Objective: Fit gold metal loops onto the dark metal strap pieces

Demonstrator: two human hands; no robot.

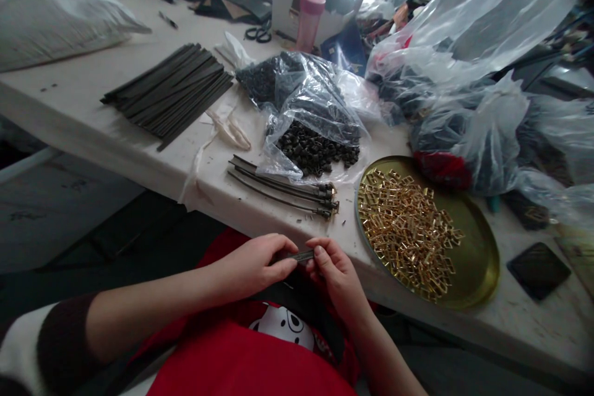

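Between my two hands, just off the table's front edge, is a dark narrow strap (304, 256). My left hand (264, 265) pinches it between thumb and fingers; most of the strap's length is hidden. At its other end the thumb and fingers of my right hand (338, 275) close on it. Several dark straps with gold buckles (288, 189) at their right ends lie on the table beyond my hands. To the right, a pile of gold buckles (408, 229) fills much of a round gold tray (485, 266). Small black loops (318, 148) spill from a clear plastic bag (320, 96).
A stack of flat dark strips (169, 93) lies at the left, near a large white sack (55, 6). Scissors (258, 33) and a pink bottle (310, 20) are at the back. Filled plastic bags (492, 130) crowd the right, above a dark flat phone-like object (538, 270).
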